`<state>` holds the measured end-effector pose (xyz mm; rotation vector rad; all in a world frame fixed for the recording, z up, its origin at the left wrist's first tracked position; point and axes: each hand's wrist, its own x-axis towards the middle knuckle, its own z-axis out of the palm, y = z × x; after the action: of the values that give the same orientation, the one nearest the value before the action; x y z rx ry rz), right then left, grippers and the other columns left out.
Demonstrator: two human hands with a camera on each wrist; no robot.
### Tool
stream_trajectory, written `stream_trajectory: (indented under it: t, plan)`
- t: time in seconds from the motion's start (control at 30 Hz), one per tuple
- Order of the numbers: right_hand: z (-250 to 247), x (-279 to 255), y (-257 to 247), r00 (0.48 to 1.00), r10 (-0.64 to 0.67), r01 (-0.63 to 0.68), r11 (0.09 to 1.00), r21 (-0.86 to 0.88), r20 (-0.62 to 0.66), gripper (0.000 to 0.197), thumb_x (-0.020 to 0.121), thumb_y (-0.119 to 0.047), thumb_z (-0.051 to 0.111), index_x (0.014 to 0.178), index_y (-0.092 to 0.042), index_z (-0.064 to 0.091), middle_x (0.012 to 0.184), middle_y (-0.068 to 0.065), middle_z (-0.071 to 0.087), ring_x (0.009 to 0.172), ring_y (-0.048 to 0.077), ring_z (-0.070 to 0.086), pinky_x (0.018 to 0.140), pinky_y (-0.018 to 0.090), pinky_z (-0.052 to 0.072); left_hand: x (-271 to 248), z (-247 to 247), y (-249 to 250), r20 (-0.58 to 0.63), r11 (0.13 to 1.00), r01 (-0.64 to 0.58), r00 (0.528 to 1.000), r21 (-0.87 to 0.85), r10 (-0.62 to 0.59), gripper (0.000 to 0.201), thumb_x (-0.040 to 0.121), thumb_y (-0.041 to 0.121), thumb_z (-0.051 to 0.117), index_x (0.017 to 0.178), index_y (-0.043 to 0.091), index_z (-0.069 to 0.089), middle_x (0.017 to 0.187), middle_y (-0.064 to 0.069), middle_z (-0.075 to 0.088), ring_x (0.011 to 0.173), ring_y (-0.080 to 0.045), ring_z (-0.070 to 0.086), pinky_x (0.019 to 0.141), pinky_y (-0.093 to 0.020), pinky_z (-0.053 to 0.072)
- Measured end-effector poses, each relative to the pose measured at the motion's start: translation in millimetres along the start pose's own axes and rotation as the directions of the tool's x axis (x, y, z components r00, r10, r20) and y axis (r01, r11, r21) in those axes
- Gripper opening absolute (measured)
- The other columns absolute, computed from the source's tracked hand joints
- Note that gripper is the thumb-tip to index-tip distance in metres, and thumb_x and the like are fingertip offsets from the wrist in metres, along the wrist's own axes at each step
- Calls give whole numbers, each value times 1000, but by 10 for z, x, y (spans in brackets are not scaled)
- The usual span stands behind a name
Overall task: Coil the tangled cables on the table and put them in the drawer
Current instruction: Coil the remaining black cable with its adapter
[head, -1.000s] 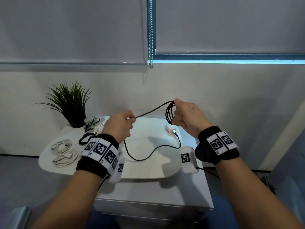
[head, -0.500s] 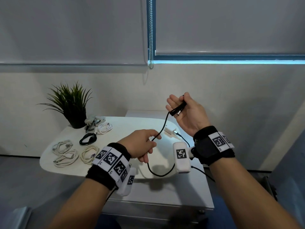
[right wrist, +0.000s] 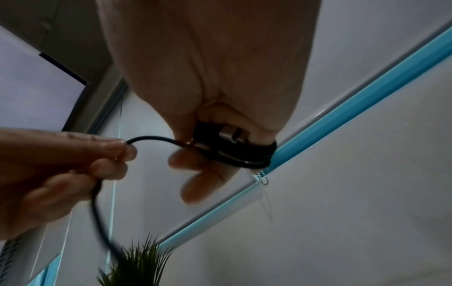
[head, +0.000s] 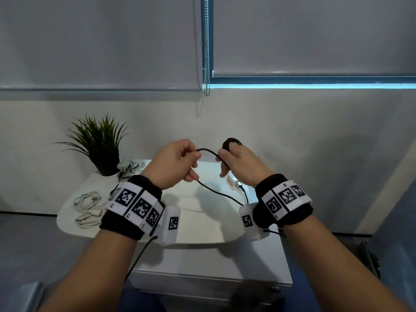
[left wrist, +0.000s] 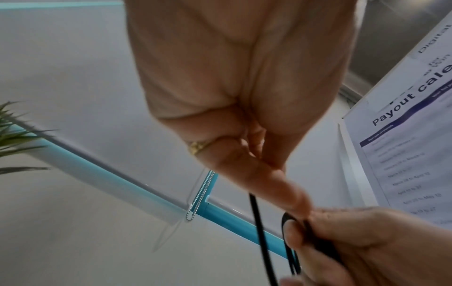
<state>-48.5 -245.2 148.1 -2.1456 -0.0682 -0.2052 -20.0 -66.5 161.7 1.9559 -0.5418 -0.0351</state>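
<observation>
Both hands are raised above the white table [head: 202, 230], close together. My right hand [head: 234, 157] holds a small coil of black cable [head: 230, 141] wound round its fingers. The right wrist view shows that coil [right wrist: 234, 154] with a metal plug tucked in it. My left hand [head: 191, 162] pinches the cable's loose run [head: 206, 150] just left of the coil. The left wrist view shows the cable [left wrist: 255, 214] dropping from those fingertips. The tail [head: 216, 192] hangs down to a white adapter [head: 233, 183] on the table.
Coiled white cables [head: 87, 199] [head: 90, 218] lie at the table's left end, with more cables and a charger [head: 130, 164] beside a potted plant [head: 101, 143]. A white drawer cabinet [head: 213, 266] stands under the table's right side. A blind chain [head: 206, 52] hangs on the wall behind.
My left hand rose from low over the table to the right hand's height, bringing the cable with it. My right hand turned its back to me, with the cable now wound round its fingers.
</observation>
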Motion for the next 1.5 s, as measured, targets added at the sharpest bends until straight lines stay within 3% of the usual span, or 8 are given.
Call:
stream_trajectory:
  t: [0.23,0.53,0.67,0.8,1.03,1.23,1.37,1.5]
  plan:
    - [-16,-105,-100,977,13,-18,1000,19,211,44,91,-49,49,58,-21,52,54,-9,46,50,11,48,63,27,43,77,-9,-56,-187,984,-161,967,81,174,15,89,13,60,76,21,61,70,3,62,64,-14,67,66,-27,53]
    - [-152,-107,-272,992,-36,-54,735,676,118,43,102,-31,34,65,-11,46,44,0,39,42,18,37,60,30,40,-8,240,-319,-21,998,54,998,-21,-54,16,95,15,49,95,21,64,73,-1,56,50,-6,63,54,-19,51]
    - [-145,-85,-280,998,-41,-20,528,849,49,43,103,-30,31,67,-11,45,81,16,70,62,24,66,58,29,47,-64,373,-416,99,991,133,986,25,-135,15,96,14,46,97,17,61,79,-5,57,57,-16,66,55,-21,52]
    - [-147,-36,-288,998,-23,57,358,932,-53,35,101,-25,37,75,-7,52,121,25,60,110,34,62,86,39,56,-171,491,-539,234,978,182,951,107,-202,17,95,11,44,88,17,58,76,-5,57,65,-22,67,63,-28,53]
    - [-132,48,-204,973,-6,186,610,770,-230,33,99,-21,46,73,-21,66,79,-3,53,70,10,48,74,26,38,-225,416,-538,272,979,170,942,115,-196,17,94,10,44,86,13,60,74,-4,57,67,-20,66,64,-27,53]
    - [-89,51,-184,967,-86,159,940,303,-241,23,98,-24,46,97,-14,66,88,-17,52,83,-9,50,77,19,36,-205,268,-302,241,993,-27,971,119,-2,18,93,12,50,86,19,66,70,5,61,73,-13,66,74,-33,53]
    - [-48,39,-143,993,-94,95,995,14,-69,21,98,-25,44,93,-13,60,104,-1,65,98,8,56,83,22,39,-187,256,-141,201,996,-86,976,-22,88,19,94,8,48,85,17,62,72,3,61,70,-12,66,71,-25,52]
    - [-83,-49,-129,997,-67,70,995,-68,44,31,100,-33,36,80,-14,51,65,-2,62,68,13,57,68,27,39,-155,254,-61,69,980,-84,993,-178,97,18,95,8,49,81,15,60,66,3,61,59,-12,64,61,-23,52]
